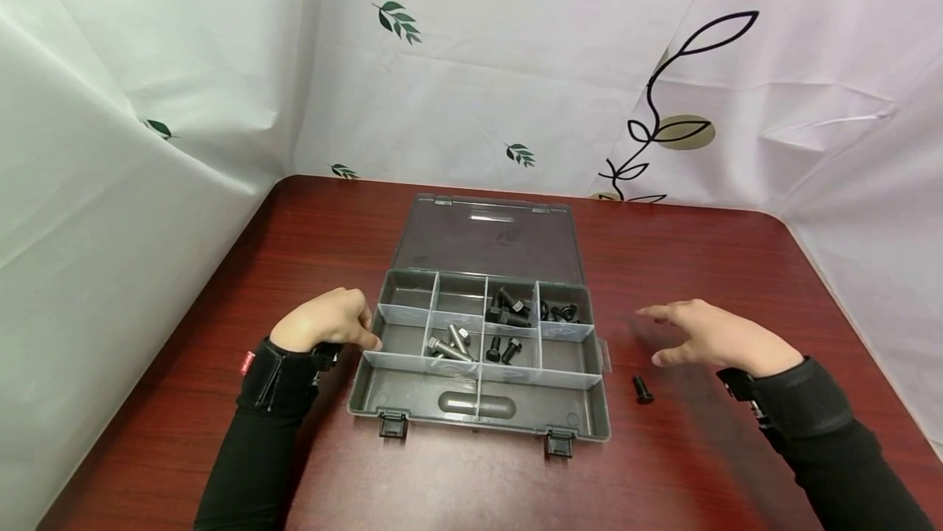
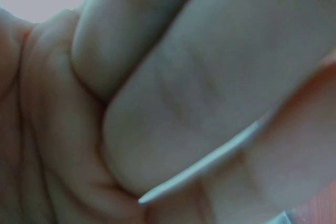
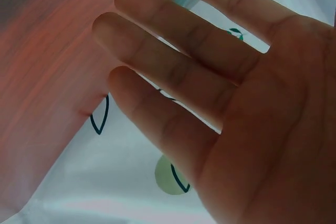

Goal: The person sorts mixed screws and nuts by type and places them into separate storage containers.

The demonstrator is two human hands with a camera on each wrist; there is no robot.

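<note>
A grey divided parts box (image 1: 589,431) lies opened on the table. My left hand (image 1: 326,321) grips its left wall, thumb over the rim; in the left wrist view its fingers (image 2: 210,77) are curled in to the palm. To the right of the box, my right hand (image 1: 710,337) hovers over the table with fingers (image 3: 173,72) extended and nothing held. A black bolt (image 1: 642,389) lies on the table just below that hand. Inside the box, silver bolts (image 1: 451,345) and black bolts (image 1: 503,349) sit in adjoining middle compartments, with more black bolts (image 1: 510,309) behind.
The smoky lid (image 1: 489,238) is folded back flat behind the box. Small black parts (image 1: 563,312) fill the back right compartment. Two latches (image 1: 394,425) stick out at the front. White patterned cloth (image 1: 471,65) encloses the reddish wood table (image 1: 685,261) at the back and sides.
</note>
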